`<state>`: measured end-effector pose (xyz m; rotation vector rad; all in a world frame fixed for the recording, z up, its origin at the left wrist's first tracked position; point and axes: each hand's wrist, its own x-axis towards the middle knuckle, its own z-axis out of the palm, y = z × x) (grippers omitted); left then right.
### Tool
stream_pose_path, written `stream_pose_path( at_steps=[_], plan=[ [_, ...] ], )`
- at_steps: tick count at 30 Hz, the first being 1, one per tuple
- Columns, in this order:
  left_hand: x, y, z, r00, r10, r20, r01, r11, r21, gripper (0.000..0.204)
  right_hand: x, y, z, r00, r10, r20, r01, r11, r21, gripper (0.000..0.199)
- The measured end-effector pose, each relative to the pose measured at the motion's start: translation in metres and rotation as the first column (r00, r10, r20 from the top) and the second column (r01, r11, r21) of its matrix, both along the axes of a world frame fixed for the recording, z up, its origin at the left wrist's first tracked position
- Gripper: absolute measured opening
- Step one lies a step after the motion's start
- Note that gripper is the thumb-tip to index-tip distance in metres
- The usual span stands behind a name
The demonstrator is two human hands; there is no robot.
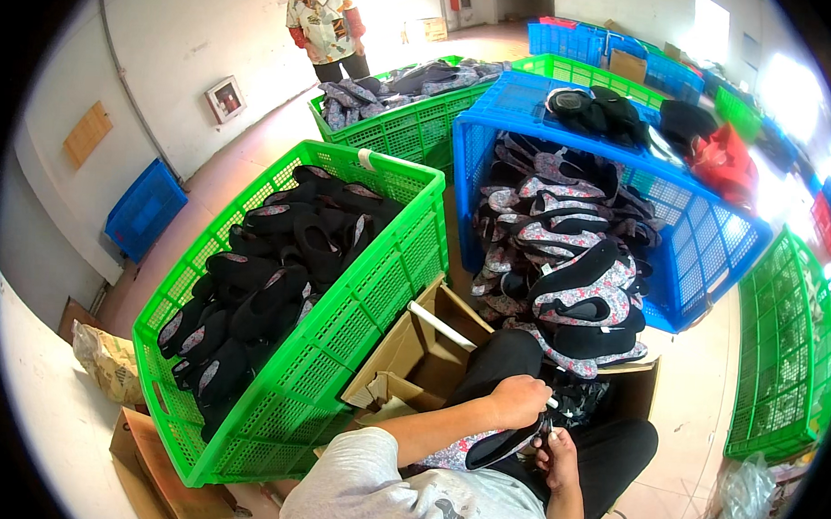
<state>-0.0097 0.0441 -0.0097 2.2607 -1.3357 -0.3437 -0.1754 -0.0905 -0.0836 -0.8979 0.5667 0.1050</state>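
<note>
My left hand [518, 402] is closed in a fist over my lap, and a small white tip [552, 402] pokes out beside its fingers. Just below and to the right, my right hand [560, 459] pinches a small dark piece [545, 431], too small to name. Under my left forearm a floral shoe with black lining [454, 453] lies across my lap, partly hidden by the arm. Beyond my hands, small black pieces [580, 391] lie in a cardboard box [645, 382] between my knees. Many floral shoes [575, 283] are heaped past that box.
A green crate [377, 299] of black shoes stands at the left. A blue crate [700, 233] on its side surrounds the shoe heap. An open carton [408, 351] with a white tube [441, 324] lies between them. Another green crate [783, 346] is right; a person [325, 28] stands far off.
</note>
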Motion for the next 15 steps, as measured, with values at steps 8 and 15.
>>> stream_pose_path(
  at_steps=[8,15],
  plan=[
    [0.001,0.001,0.004,1.000,0.003,0.004,-0.003,0.999,-0.050,0.007,0.001,0.002,0.000,0.999,0.000,0.034,0.000,1.000,-0.003,0.012],
    [0.019,-0.002,0.001,0.983,-0.038,0.178,0.027,0.998,0.060,0.008,0.002,-0.002,-0.001,0.999,0.007,0.043,-0.007,1.000,-0.017,0.017]
  ],
)
